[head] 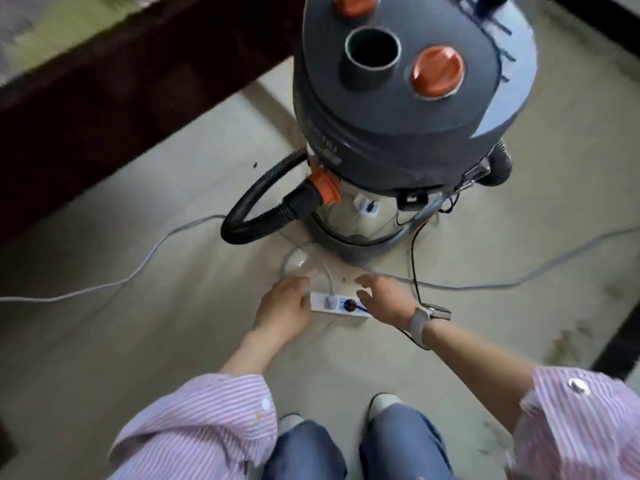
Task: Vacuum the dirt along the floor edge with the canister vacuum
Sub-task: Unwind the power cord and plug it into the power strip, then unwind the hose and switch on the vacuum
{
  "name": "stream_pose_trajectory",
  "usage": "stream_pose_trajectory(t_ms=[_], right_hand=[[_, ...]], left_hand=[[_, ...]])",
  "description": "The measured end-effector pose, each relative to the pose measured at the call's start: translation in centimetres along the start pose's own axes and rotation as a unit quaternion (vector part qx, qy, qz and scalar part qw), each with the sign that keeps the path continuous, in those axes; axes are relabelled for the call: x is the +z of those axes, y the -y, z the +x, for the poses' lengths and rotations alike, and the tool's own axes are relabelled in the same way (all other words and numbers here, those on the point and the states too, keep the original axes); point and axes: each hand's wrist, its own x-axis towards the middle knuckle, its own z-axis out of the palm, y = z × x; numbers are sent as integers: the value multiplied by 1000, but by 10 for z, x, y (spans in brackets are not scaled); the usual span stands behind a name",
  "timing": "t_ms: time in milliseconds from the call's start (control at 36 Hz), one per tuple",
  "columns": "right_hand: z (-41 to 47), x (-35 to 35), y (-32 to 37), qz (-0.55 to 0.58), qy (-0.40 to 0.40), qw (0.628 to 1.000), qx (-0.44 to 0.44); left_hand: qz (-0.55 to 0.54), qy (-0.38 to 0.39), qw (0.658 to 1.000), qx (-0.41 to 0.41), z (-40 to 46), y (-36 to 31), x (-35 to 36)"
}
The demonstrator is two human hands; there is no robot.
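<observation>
Crouching, my left hand [284,308] grips the left end of the power strip [337,305]; my right hand [384,299] hovers spread over its right end; the strip lies crosswise on the floor [173,341]; just beyond stands the vacuum [408,98], upright, hose [256,206] looping left.

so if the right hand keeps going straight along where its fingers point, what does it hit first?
Probably the black plug seated in the white power strip; the right hand reaches leftward over it, fingers spread. Its height above the strip is unclear, so it may pass over toward the left hand.
</observation>
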Motion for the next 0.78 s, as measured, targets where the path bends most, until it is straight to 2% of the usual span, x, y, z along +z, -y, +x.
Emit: stream_pose_trajectory(t_ms=[139, 306, 500, 611, 722, 778], right_hand=[[-61, -94, 50, 7, -38, 999, -9], [-104, -189, 100, 73, -117, 990, -27], [-97, -267, 123, 146, -230, 961, -39], [-73, -289, 117, 71, -284, 954, -64], [-48, -277, 110, -62, -314, 934, -160], [-40, -258, 114, -126, -292, 922, -222]], left_hand=[[-58, -27, 998, 14, -29, -50, -107], [-68, -72, 994, 51, -40, -86, -222], [-88, -106, 989, 49, -1, -125, -299], [-137, -89, 986, 28, 37, -143, -310], [-162, -77, 984, -12, 67, -135, -299], [-162, -70, 983, -42, 74, -115, -289]])
